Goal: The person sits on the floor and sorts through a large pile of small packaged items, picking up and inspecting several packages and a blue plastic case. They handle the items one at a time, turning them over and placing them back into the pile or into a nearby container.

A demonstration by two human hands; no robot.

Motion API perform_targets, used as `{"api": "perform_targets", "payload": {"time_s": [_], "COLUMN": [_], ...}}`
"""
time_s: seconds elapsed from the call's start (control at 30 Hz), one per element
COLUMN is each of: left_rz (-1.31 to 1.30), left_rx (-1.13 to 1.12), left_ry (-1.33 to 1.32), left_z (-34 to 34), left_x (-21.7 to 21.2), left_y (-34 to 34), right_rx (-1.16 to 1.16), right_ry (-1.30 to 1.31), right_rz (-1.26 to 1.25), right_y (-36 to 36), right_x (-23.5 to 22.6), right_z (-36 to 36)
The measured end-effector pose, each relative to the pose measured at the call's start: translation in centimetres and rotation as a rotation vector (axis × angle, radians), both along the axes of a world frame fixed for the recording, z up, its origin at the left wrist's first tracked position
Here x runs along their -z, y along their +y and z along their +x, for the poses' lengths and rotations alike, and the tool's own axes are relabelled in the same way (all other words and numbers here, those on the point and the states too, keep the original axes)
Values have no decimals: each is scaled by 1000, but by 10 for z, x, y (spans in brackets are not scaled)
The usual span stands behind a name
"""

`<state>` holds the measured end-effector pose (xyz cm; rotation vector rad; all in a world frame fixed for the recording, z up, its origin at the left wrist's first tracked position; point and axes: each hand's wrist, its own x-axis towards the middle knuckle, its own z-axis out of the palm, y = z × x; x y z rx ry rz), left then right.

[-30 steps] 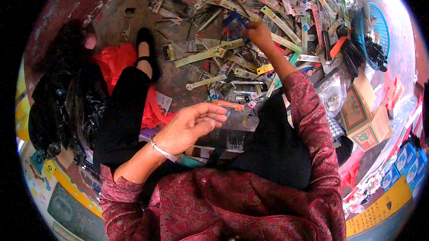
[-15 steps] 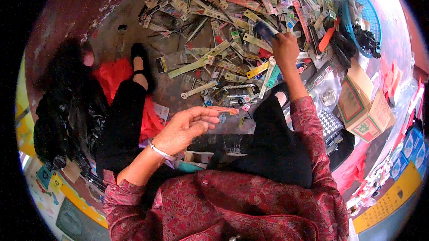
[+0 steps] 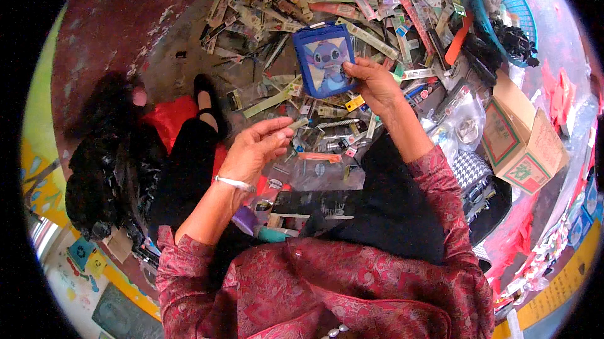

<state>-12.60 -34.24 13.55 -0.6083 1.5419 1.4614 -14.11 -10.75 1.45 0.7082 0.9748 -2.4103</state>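
Observation:
My right hand (image 3: 377, 87) grips the right edge of a flat blue pouch (image 3: 314, 89) with a blue cartoon figure on its front, held upright above the heap. My left hand (image 3: 258, 147) hovers lower left of it, thumb near the bent fingers. A small pale strip (image 3: 298, 123) shows at those fingertips; whether it is pinched or lies behind them is unclear. Below it, a narrow orange packet (image 3: 319, 157) lies on clear plastic. Beneath the pouch spreads a heap of slim plastic-wrapped packets (image 3: 371, 37), with a long pale green strip (image 3: 267, 105) at its near left.
At the far right stands a blue plastic basket (image 3: 513, 18) with black stuff at its rim. An open cardboard box (image 3: 525, 144) sits to the right. Black plastic bags (image 3: 110, 182) and a red bag (image 3: 173, 119) lie on the left.
My right hand has brought the blue pouch left and nearer, its picture now facing me. My left hand has moved slightly up and left, away from the orange packet.

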Motion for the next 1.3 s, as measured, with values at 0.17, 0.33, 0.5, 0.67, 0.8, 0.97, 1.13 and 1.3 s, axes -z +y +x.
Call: {"api": "perform_targets", "payload": {"time_s": [0.17, 0.33, 0.5, 0.67, 0.8, 0.97, 1.13, 1.3], "left_rz": [33, 22, 23, -22, 48, 97, 103, 19], "left_rx": [4, 67, 17, 51, -14, -40, -27, 52], "left_ry": [13, 95, 171, 247, 210, 95, 135, 201], "left_z": [0, -4, -1, 1, 0, -9, -7, -10], "left_x": [-2, -6, -2, -1, 5, 6, 2, -2], "left_y": [6, 12, 13, 9, 4, 0, 2, 2], "right_rx": [-26, -161, -253, -443, -450, -381, -612, -492], "right_ry": [42, 88, 47, 144, 375, 719, 713, 839], "right_rz": [-79, -81, -114, 92, 323, 563, 590, 690], "right_y": [-11, -25, -36, -30, -25, -26, -21, -25], "right_x": [-3, -8, -24, -26, -43, -40, -47, -38], "right_z": [5, 11, 17, 17, 18, 25, 24, 29]}}
